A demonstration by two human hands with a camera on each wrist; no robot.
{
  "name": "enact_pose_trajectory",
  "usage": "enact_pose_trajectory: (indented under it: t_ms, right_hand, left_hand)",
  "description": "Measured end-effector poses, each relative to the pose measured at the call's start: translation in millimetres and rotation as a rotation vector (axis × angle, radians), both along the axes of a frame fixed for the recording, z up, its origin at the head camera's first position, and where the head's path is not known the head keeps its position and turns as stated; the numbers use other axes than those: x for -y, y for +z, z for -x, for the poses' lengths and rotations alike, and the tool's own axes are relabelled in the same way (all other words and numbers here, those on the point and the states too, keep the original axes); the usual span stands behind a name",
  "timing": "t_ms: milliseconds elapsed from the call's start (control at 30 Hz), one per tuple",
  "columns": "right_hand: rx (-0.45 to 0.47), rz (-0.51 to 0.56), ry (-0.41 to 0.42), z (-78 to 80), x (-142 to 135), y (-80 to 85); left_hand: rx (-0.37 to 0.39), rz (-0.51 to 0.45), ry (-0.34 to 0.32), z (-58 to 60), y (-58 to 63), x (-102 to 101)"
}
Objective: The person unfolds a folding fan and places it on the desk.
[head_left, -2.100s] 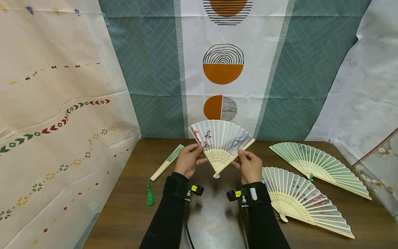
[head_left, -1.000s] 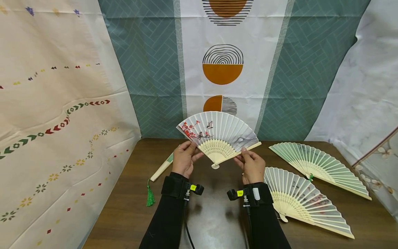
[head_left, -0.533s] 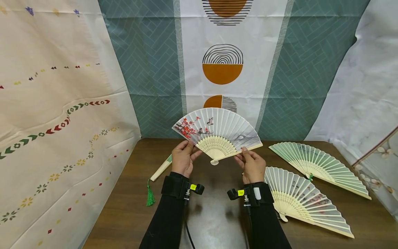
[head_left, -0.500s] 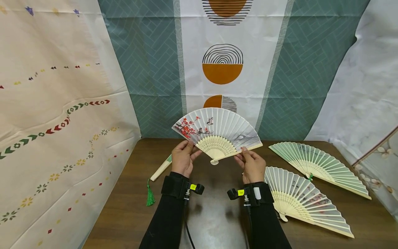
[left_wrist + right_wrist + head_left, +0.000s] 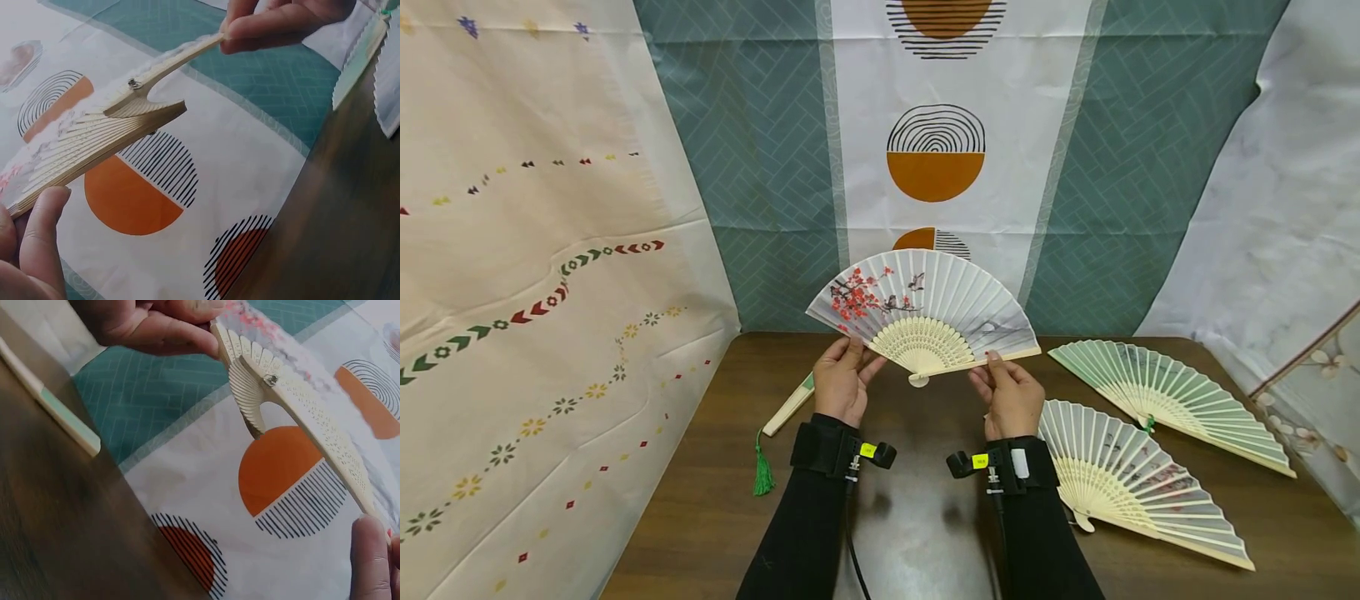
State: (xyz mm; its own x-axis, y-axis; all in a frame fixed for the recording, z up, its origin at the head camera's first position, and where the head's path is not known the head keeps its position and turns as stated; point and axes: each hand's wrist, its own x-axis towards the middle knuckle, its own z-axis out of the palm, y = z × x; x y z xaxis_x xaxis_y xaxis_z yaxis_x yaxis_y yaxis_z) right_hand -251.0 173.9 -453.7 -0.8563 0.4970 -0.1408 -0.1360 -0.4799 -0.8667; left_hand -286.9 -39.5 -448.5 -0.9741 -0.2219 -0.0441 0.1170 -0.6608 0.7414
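Note:
A white folding fan [image 5: 925, 296] with red blossoms and small birds is spread wide above the table. My left hand [image 5: 841, 379] pinches its left edge between thumb and fingers. On the other side, my right hand [image 5: 1011, 396] grips the right guard stick the same way. The pale ribs and rivet end of the fan [image 5: 119, 125] show from below in the left wrist view, the left thumb [image 5: 45, 234] against the stick. From the right wrist view the fan [image 5: 300, 415] also appears from its pivot side.
Behind the left hand lies a folded green fan [image 5: 790, 407] with a green tassel [image 5: 763, 473]. Two spread fans rest at the right, a green one [image 5: 1172, 400] and a white one [image 5: 1135, 483]. The brown table [image 5: 700, 517] meets a patterned cloth [image 5: 760, 208] at the back.
The fan has been spread wider, from a narrow wedge to nearly a half circle, and has risen a little. The hands have moved slightly apart, keeping their hold on its edges.

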Motion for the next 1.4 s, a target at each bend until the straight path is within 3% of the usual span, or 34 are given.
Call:
enact_pose_trajectory:
  t_ms: [500, 700, 900, 1033, 1167, 1400]
  right_hand:
    - [-0.034, 0.125, -0.19, 0.1, 4, 5.0]
    - [-0.027, 0.094, -0.171, -7.4, 2, 4.0]
    - [-0.019, 0.084, -0.118, -22.7, -5, -2.2]
    - [-0.004, 0.078, -0.066, -50.4, -10, -6.7]
    - [0.057, 0.088, 0.039, -86.8, -12, -16.4]
    - [0.241, 0.02, 0.227, -165.0, -13, -43.5]
  left_hand:
    - [-0.004, -0.155, 0.123, -5.3, -4.6, -31]
    - [0.018, -0.182, 0.126, -10.3, -6.0, -34]
    - [0.054, -0.147, 0.089, -19.5, -15.0, -29]
    - [0.091, -0.092, 0.041, -34.6, -25.7, -21]
    - [0.136, -0.006, -0.006, -55.4, -37.8, -5]
    - [0.262, 0.177, -0.109, -113.6, -59.1, 31]
